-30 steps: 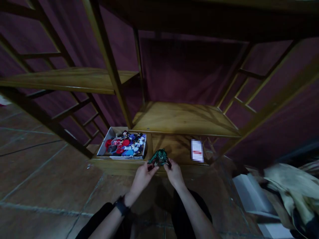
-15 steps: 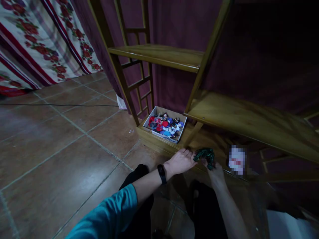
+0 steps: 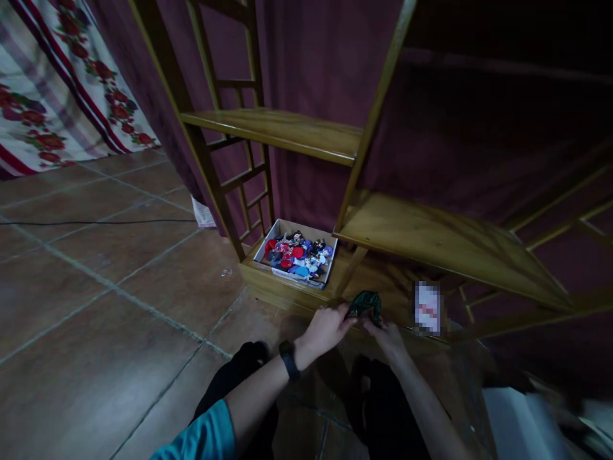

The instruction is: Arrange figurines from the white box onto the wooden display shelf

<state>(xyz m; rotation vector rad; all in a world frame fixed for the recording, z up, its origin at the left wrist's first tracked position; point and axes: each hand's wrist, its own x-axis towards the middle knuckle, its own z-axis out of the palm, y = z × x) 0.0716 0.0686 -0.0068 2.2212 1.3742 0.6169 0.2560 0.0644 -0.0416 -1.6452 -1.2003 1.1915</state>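
Note:
A dark green, glossy figurine [image 3: 368, 299], its exact shape hard to make out, is held between both my hands at the lower front of the wooden shelf unit. My left hand [image 3: 328, 328], with a black band on the wrist, grips its left side with closed fingers. On the other side, the fingers of my right hand [image 3: 387, 338] pinch its lower right part. Left of and beyond the figurine, a shallow cardboard box [image 3: 331, 263] full of small colourful figures rests on the bottom shelf.
A pixelated whitish item [image 3: 428, 310] stands on the bottom shelf [image 3: 393, 281] to the right. A middle shelf [image 3: 431, 239] overhangs that side, and a higher shelf [image 3: 282, 131] spans the left bay. Tiled floor [image 3: 138, 319] extends left, with a thin black cable [image 3: 96, 223].
The whole view has shifted, so the shelf and box appear further left and lower. Both hands still hold the figurine, which has turned slightly between them.

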